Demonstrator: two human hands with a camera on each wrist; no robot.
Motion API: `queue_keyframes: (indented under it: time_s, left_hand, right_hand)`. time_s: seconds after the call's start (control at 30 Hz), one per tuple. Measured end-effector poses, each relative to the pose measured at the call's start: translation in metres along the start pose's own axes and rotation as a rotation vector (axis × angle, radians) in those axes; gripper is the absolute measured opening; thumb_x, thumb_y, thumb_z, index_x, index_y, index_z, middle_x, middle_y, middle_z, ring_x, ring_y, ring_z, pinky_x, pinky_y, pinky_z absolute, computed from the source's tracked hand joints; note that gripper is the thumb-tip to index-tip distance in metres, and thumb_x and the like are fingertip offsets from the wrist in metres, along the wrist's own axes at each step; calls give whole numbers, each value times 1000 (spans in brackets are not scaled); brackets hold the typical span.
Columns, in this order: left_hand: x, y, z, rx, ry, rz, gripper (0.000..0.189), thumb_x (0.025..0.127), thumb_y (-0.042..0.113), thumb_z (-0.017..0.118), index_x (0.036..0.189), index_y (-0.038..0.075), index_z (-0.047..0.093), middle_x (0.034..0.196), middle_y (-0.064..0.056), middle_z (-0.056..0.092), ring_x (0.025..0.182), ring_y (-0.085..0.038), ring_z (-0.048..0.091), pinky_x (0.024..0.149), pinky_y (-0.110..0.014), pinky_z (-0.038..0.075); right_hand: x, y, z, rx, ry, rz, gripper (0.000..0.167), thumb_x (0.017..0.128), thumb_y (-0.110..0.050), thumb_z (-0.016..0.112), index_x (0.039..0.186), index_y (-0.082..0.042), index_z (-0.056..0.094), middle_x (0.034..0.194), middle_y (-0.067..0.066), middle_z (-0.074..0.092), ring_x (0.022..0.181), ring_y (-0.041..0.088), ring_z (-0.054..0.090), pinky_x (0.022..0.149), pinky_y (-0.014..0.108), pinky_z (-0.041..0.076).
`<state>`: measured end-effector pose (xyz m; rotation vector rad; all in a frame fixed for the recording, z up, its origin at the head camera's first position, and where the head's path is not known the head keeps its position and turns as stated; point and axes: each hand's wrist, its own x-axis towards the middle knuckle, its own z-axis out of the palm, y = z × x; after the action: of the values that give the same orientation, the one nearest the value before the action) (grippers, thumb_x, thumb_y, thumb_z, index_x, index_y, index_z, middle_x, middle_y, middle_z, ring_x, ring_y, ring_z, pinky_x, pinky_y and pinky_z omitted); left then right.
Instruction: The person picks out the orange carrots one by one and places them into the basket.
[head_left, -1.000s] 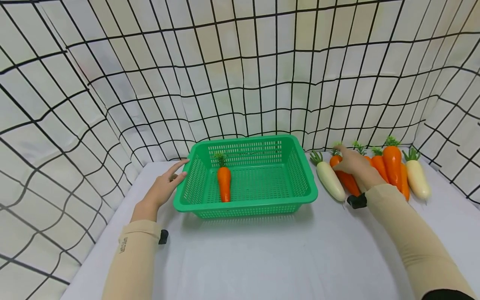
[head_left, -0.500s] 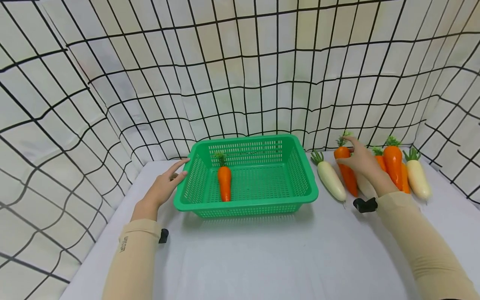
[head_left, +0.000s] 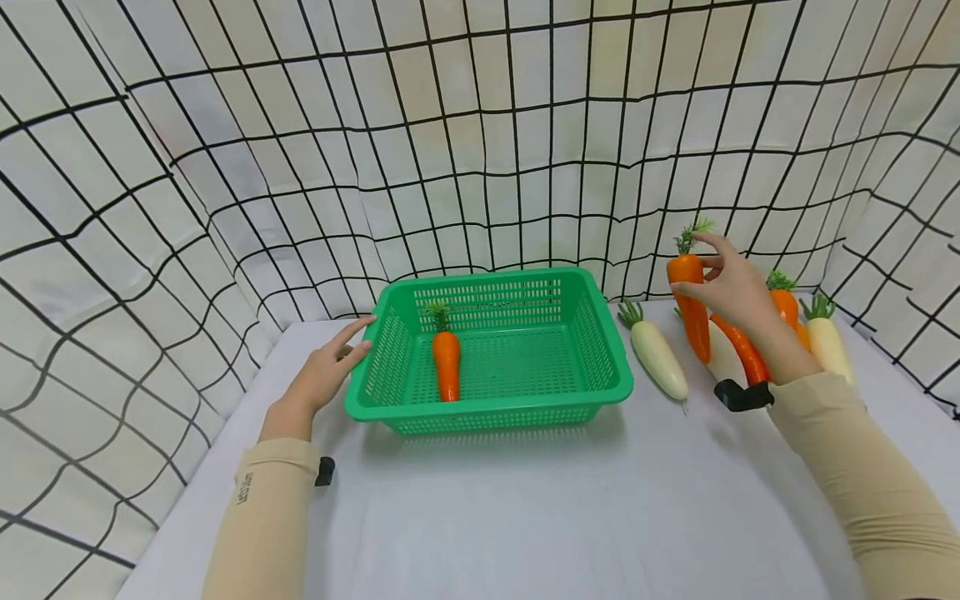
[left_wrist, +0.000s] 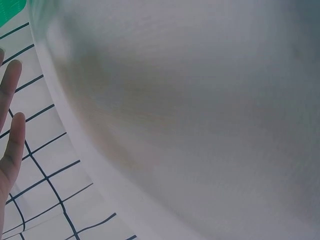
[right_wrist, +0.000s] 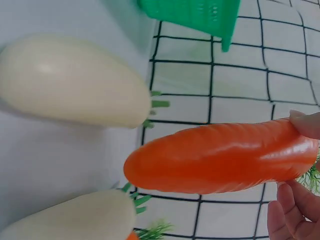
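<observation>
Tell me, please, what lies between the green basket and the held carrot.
A white radish lies between the green basket and the held carrot, as the head view shows.

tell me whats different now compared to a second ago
The right hand has lifted a carrot upward from among the vegetables on the right, pinching it near its leafy top. The left hand stays beside the green basket; the basket, the carrot inside it and the white radish nearest it are unmoved.
</observation>
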<state>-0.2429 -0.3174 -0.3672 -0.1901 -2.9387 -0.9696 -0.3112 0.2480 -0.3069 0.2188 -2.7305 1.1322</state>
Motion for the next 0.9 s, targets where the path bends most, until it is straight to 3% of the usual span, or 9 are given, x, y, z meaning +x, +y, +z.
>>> queue_keyframes:
  time_s: [0.1,0.33,0.57,0.77,0.9]
  left_hand:
    - [0,0,-1,1,0,1,63,109,53,38,165,28,23,142,-38,50,131,-60,44,100,-79,35]
    - [1,-2,0,5,5,2,63,109,53,39,165,27,24,142,-38,49,131,-61,45,99,-79,35]
    - [0,1,-2,5,5,2,62,109,53,39,165,28,24,141,-38,51,129,-60,47,99,-78,36]
    - [0,-1,-1,1,7,1,63,109,52,39,164,25,25,141,-38,51,129,-60,47,99,-78,36]
    - [0,-1,0,-6,9,-4,63,109,53,39,164,25,26,141,-38,50,129,-59,47,99,-78,37]
  right_hand:
    - [0,-13,-2,21,-5,-23,89,94,-31,76,165,-19,23,147,32,46,118,46,50,63,40,56]
    - [2,-42,5,115,-23,-90,86,95,-32,76,164,-20,26,148,29,48,123,41,51,88,51,50]
    - [8,-70,16,250,-68,-124,84,94,-24,77,162,-18,29,146,26,52,120,36,53,92,48,47]
    - [15,-89,29,265,-111,-155,80,93,-20,78,159,-17,33,143,25,55,113,33,54,89,45,49]
    - [21,-98,38,268,-139,-175,78,93,-16,78,158,-15,35,141,26,56,113,35,55,92,48,49]
